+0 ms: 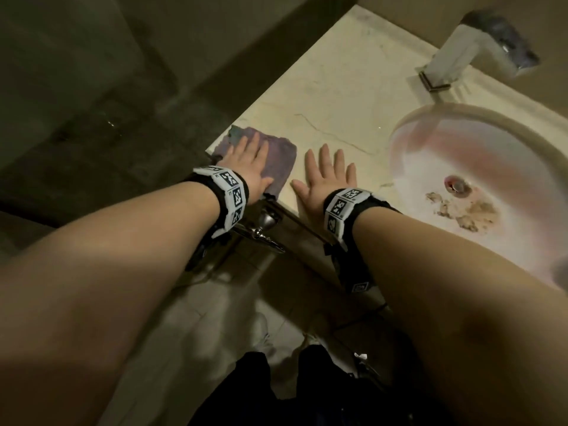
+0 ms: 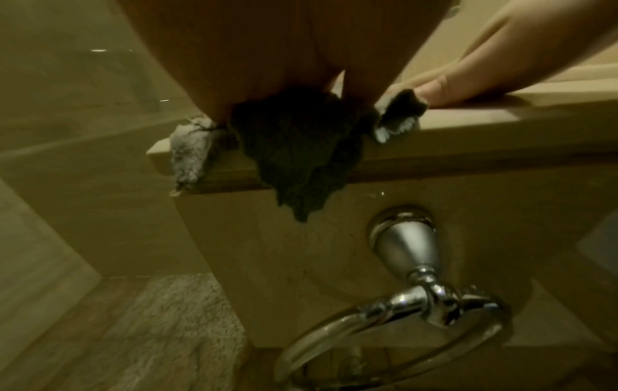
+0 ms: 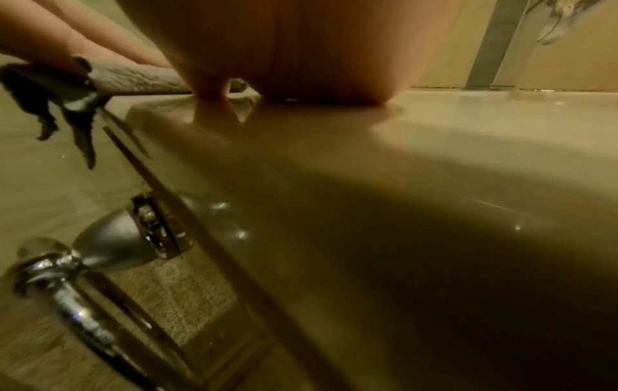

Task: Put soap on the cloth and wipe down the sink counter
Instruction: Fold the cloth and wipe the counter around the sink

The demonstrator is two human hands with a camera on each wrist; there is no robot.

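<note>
A frayed purple-grey cloth (image 1: 278, 155) lies on the near left corner of the cream stone counter (image 1: 335, 96). My left hand (image 1: 249, 162) presses flat on it with straight fingers. In the left wrist view the cloth (image 2: 297, 153) hangs ragged over the counter's front edge under my palm. My right hand (image 1: 327, 173) lies flat and open on the bare counter just right of the cloth, holding nothing. From the right wrist view the cloth (image 3: 133, 79) shows at the left under the other hand. No soap is in view.
A round basin (image 1: 479, 179) with brown stains near its drain sits to the right. A square chrome tap (image 1: 473, 50) stands behind it. A chrome towel ring (image 2: 401, 317) hangs on the cabinet front below the counter edge. Tiled floor lies to the left.
</note>
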